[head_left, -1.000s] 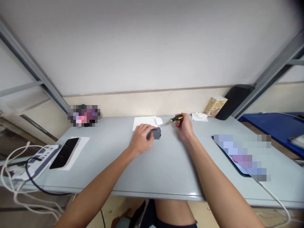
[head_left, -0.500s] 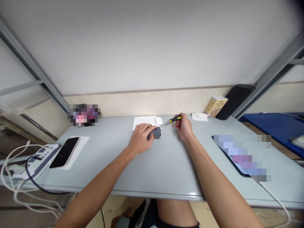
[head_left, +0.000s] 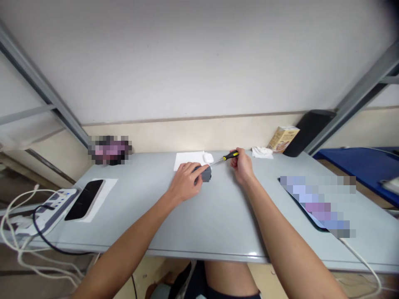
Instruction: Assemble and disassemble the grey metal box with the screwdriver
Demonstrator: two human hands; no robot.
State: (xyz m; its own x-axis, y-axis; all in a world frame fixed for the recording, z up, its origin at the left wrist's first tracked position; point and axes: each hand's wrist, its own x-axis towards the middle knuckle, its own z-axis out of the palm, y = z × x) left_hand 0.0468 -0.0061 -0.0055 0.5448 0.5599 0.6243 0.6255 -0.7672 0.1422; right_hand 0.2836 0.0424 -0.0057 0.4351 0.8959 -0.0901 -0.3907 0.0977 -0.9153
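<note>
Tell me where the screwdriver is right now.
In the head view, the screwdriver is in the right hand, just right of centre, its tip by the grey block.

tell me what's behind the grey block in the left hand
Beyond the grey block lie white paper and a small rounded white object. The left hand hides part of the paper's near edge; the block hides whatever is right against its far side.
</note>
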